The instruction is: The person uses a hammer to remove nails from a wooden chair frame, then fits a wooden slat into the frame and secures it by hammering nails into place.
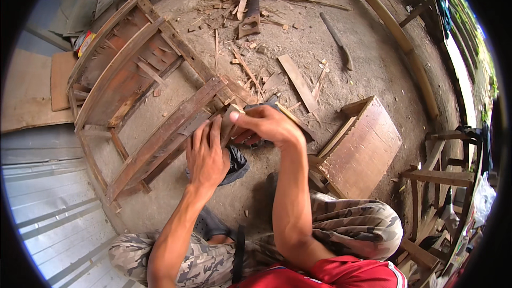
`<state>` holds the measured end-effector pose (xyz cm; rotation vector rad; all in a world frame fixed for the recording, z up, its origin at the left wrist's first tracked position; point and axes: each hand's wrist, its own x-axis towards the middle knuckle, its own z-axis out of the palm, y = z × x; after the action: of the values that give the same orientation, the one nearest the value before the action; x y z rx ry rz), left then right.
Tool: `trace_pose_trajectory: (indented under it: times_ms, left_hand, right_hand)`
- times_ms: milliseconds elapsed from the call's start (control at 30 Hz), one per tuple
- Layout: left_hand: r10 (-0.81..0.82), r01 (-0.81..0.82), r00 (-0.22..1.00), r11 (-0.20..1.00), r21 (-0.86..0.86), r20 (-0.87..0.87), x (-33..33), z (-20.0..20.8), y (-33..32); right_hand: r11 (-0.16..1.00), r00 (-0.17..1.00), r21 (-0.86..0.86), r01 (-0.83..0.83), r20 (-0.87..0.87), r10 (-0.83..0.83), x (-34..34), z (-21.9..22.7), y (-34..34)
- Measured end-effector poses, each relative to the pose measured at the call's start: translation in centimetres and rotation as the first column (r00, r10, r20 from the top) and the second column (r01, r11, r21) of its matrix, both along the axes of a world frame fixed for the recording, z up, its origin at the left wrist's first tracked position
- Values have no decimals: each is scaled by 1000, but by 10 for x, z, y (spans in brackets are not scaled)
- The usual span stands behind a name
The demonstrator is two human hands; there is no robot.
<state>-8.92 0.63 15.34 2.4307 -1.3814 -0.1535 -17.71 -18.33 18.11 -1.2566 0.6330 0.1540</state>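
Observation:
A wooden frame [165, 133] of brown boards lies on the ground ahead of me, to the left. By its near right corner, my left hand [207, 159] bends its fingers over a short piece of wood [228, 123]. My right hand [271, 126] grips the same piece from the other side, thumb on its upper end and the other fingers curled below. What lies under the right palm is mostly hidden. Beneath the hands is a crumpled black bag [238, 166]. A dark tool part [273, 99] shows just beyond my right knuckles.
A hand saw [249, 24] and a long-bladed knife [337, 41] lie farther off among wood scraps. A flat board [297, 83] is nearer. To my right stands a brown wooden box [365, 147]; corrugated metal sheet [53, 208] lines the left. Wooden stands [440, 176] rise at far right.

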Motion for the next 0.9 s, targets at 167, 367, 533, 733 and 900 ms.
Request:
trace_pose_trajectory:
  times_ms: [167, 367, 533, 733, 900]
  left_hand:
    - [-27, 19, 999, 972, -235, -34, 37, 40, -43]
    - [38, -36, 998, 998, -50, 43, 124, 62, -118]
    - [-20, 20, 973, 1000, 3, 229, 177, 24, -138]
    - [31, -28, 986, 999, -24, 166, 176, 20, -141]
    - [116, -96, 974, 989, -110, 195, 171, 13, -134]
  right_hand:
    - [832, 858, -231, 505, 31, -513, 25, 33, -87]
    - [754, 888, -571, 325, -91, -451, 103, -56, -208]
    - [194, 765, -746, -638, -643, 41, 137, -140, -248]
    - [541, 879, -764, -350, -468, -93, 189, -183, -270]
    - [791, 849, -582, 188, -309, -429, 241, -208, -279]
